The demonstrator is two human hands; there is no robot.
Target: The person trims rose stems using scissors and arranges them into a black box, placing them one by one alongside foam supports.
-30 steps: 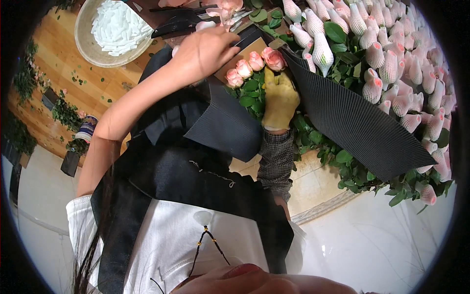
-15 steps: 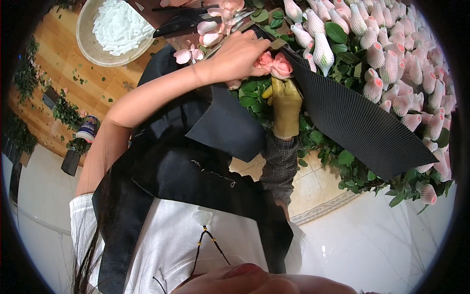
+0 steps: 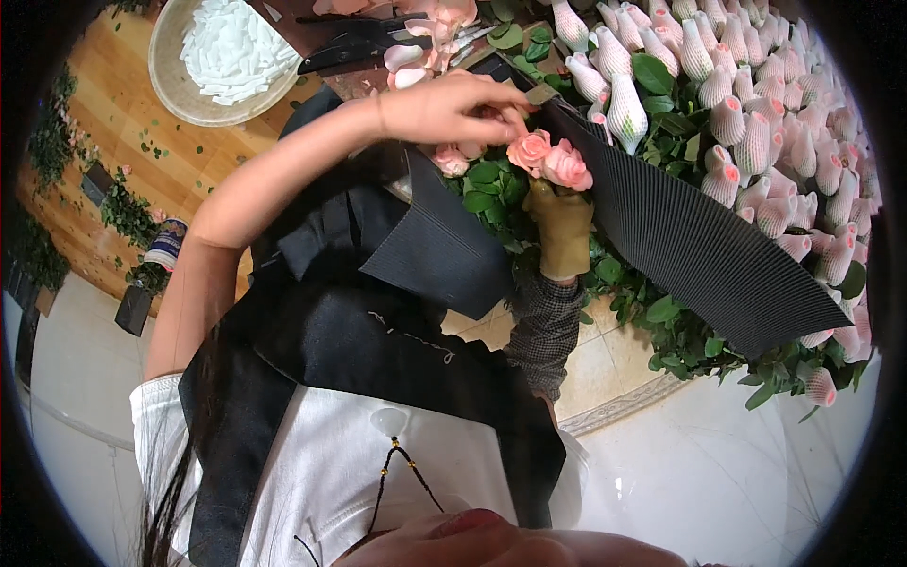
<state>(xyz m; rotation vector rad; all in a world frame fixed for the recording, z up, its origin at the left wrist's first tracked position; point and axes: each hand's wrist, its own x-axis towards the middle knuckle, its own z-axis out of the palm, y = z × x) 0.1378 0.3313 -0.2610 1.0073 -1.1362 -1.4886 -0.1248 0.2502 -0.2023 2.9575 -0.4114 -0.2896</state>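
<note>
Two pink roses, an inner one (image 3: 529,150) and an outer one (image 3: 568,165), stand side by side above my right hand (image 3: 561,227). That hand wears a yellowish glove and is closed around their stems just below the blooms; the stems are hidden. My bare left hand (image 3: 472,109) is at the inner rose's upper left, fingers bent together; whatever is in them cannot be made out. More pink roses (image 3: 453,159) lie lower left of this hand, above green leaves (image 3: 487,184). A black ribbed sheet (image 3: 699,227) slopes away right of the roses. Another black sheet (image 3: 439,250) lies to their left.
Many pink roses in white foam nets (image 3: 753,146) fill the right side. A round bowl of white foam pieces (image 3: 161,71) stands at the far left. Loose petals (image 3: 406,57) and a black tool (image 3: 354,45) lie beyond my left hand. Leaves litter the wooden floor (image 3: 123,57).
The two roses and my gloved right hand have shifted slightly right and toward me. My left fingers have drawn back from the inner rose, leaving both blooms more fully visible.
</note>
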